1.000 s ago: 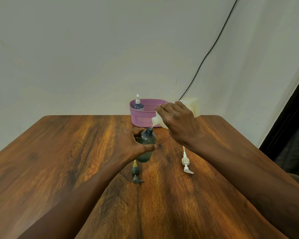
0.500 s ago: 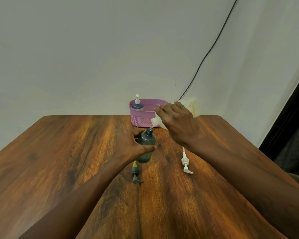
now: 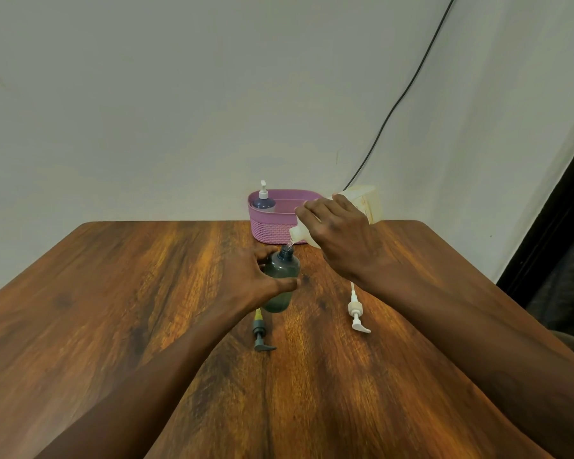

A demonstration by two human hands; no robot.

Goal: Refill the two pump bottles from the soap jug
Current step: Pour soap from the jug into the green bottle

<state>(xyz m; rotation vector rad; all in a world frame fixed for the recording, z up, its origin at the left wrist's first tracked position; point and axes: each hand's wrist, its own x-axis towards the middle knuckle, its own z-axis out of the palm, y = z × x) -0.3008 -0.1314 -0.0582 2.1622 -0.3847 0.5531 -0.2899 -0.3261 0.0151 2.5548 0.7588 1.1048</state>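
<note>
Above the table (image 3: 146,309), right hand (image 3: 340,240) tips soap jug (image 3: 367,203); left hand (image 3: 249,279) fingers clasp bottle (image 3: 280,276).

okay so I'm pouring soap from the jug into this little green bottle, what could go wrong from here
1. The green bottle has a narrow neck, and the soap jug spout sits just above it; a small wobble of the right hand could spill onto the table.
2. The left hand covers much of the bottle, so the fill level is hard to see and it may overflow.
3. Spilled soap could reach the grey pump lying close by.
</note>
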